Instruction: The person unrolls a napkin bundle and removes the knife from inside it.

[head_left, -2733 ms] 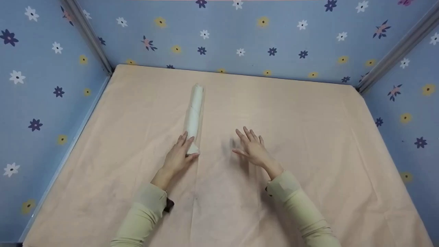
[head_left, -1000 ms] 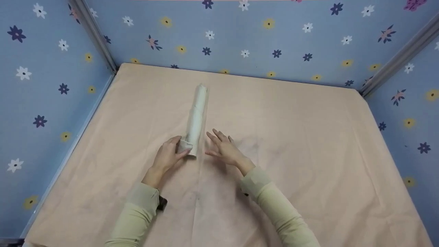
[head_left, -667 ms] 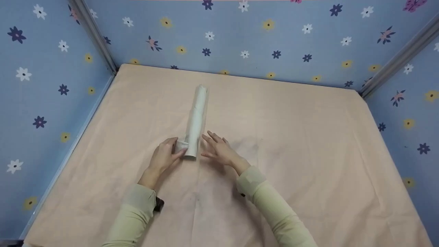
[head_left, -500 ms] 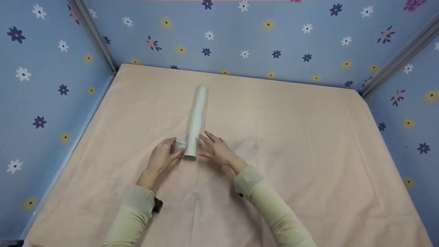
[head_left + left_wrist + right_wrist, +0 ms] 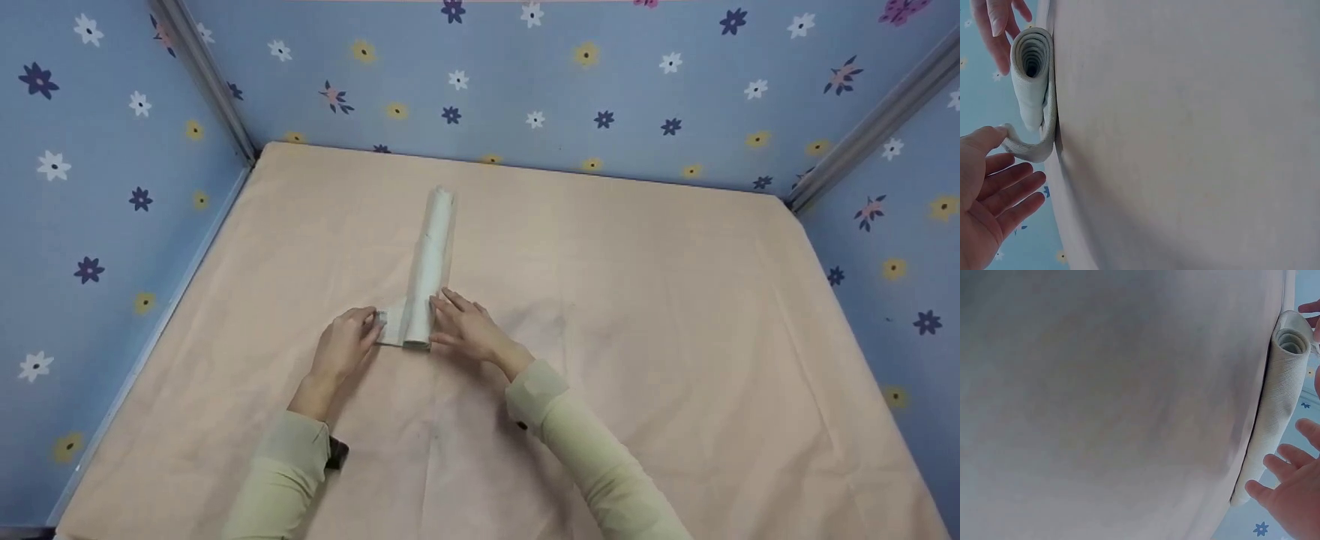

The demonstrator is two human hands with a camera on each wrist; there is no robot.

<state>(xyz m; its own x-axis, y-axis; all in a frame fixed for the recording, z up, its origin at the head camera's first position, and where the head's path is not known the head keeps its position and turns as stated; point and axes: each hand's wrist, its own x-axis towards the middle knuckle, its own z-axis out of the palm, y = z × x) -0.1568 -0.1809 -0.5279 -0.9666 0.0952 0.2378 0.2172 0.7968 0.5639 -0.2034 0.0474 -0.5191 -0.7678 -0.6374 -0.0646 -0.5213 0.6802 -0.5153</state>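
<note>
A pale, whitish-green cloth rolled into a long tube (image 5: 429, 262) lies on the table, pointing away from me. At its near end a loose flap (image 5: 394, 330) stretches out to the left. My left hand (image 5: 343, 346) pinches the corner of that flap; the left wrist view shows thumb and forefinger on the lifted edge (image 5: 1030, 151), the other fingers stretched out. Along the roll's right side rests my right hand (image 5: 472, 330), its fingers extended and lightly spread near the close end. Spiral layers show at the roll's end (image 5: 1292, 342) in the right wrist view.
A peach-coloured cloth (image 5: 645, 315) with creases covers the table. Blue flowered panels (image 5: 525, 82) rise behind and at both sides, joined by grey posts (image 5: 870, 112) at the corners.
The left hand first lay on the roll's near end, then took the loose edge and drew it leftward, unrolling a short flap. The right hand came left to the roll.
</note>
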